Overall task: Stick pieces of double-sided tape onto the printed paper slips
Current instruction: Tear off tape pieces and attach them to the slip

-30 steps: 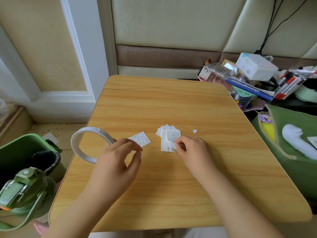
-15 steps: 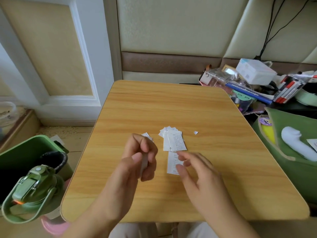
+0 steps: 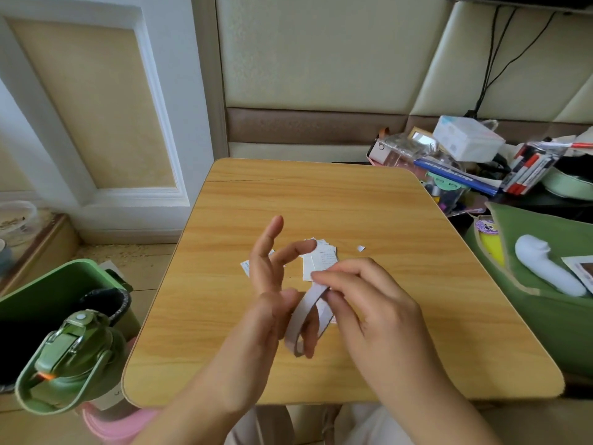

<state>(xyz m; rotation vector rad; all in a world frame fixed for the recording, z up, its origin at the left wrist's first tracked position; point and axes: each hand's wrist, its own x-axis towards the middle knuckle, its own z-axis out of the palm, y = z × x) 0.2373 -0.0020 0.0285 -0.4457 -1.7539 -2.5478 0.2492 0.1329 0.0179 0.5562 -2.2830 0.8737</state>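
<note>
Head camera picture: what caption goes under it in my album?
Both hands hold a tape roll above printed paper slips on a wooden table.

In the middle of the frame we see the table (image 3: 321, 200); the paper slips (image 3: 322, 258) lie on it near its centre, a small scrap (image 3: 361, 248) just right of them. Both hands meet below the slips, the left hand (image 3: 272, 284) beside the right hand (image 3: 369, 297), the tape roll (image 3: 305, 319) between them. At lower left stands a bottle (image 3: 73, 358), a bin (image 3: 48, 293) behind it

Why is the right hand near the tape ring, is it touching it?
Touching. The head view shows the right hand pinching the top of the tape ring.
</note>
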